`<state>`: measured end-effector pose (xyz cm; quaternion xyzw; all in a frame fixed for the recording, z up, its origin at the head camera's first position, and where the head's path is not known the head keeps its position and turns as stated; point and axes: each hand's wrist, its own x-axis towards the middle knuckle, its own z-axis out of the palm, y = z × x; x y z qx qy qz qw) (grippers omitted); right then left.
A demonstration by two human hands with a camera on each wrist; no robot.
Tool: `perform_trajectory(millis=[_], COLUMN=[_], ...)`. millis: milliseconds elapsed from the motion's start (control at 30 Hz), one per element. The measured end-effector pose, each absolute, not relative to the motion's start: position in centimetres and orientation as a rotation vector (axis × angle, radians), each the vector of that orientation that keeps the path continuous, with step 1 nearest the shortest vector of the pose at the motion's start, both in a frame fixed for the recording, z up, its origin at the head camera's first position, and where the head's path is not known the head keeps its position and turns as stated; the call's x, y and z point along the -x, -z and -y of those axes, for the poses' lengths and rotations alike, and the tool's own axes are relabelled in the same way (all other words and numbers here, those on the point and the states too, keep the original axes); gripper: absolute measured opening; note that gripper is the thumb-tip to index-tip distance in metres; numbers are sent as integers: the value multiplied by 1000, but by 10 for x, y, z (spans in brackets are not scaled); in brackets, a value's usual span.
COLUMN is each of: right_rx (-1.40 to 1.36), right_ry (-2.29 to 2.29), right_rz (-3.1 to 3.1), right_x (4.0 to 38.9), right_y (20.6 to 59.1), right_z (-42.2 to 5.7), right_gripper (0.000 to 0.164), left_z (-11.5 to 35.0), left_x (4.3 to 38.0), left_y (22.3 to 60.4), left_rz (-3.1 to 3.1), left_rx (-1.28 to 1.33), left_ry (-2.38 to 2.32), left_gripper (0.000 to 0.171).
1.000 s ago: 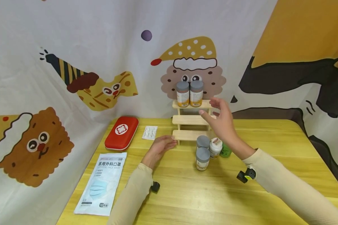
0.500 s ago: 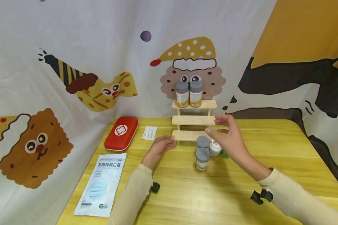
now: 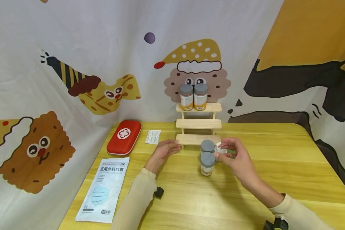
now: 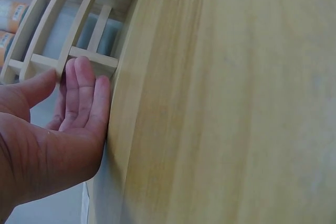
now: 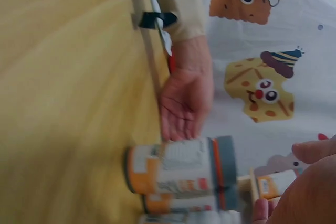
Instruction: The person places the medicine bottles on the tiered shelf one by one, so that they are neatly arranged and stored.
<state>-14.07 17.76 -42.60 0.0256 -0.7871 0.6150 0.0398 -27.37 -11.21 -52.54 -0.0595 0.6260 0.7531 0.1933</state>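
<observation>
A small three-tier wooden shelf (image 3: 198, 123) stands at the back of the table. My left hand (image 3: 163, 152) pinches the left end of its lowest step, thumb on one side and fingers on the other in the left wrist view. Two jars with grey lids (image 3: 194, 97) stand side by side on the top step. Two more such jars, a rear one (image 3: 207, 146) and a front one (image 3: 207, 169), stand before the shelf. My right hand (image 3: 240, 161) hovers at the white bottle (image 3: 218, 149) beside them, thumb and fingers spread apart around its lid. A green item (image 3: 231, 151) is mostly hidden behind the fingers.
On the left of the table lie a red zip case (image 3: 124, 137) and a packet of surgical masks (image 3: 103, 190). A small white paper slip (image 3: 153, 136) lies between the case and the shelf. A printed cloth (image 3: 97, 38) hangs behind the table.
My right hand has come down from beside the upper steps to the white bottle. The left hand keeps its hold on the shelf, and the jars have not moved.
</observation>
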Motion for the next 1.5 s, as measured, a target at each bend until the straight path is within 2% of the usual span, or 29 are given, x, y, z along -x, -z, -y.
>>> perform_trajectory(millis=[400, 733, 900, 1267, 1500], right_rx=[-88, -124, -139, -179, -180], right_ry=[-1859, -1675, -1602, -1416, -1446], right_rz=[2410, 2451, 2472, 2499, 2482], right_x=[131, 129, 131, 131, 130], right_y=[467, 477, 482, 488, 491], right_z=[-158, -156, -153, -151, -148], right_gripper=[59, 63, 61, 59, 56], left_z=[122, 118, 124, 119, 118], left_x=[274, 275, 278, 278, 278], left_y=[527, 530, 534, 533, 531], left_rz=[-1790, -1725, -1674, -1658, -1651], left_rx=[182, 144, 149, 108, 150], left_ry=[-2098, -2104, -2118, -2107, -2116], left_gripper=[28, 28, 26, 33, 31])
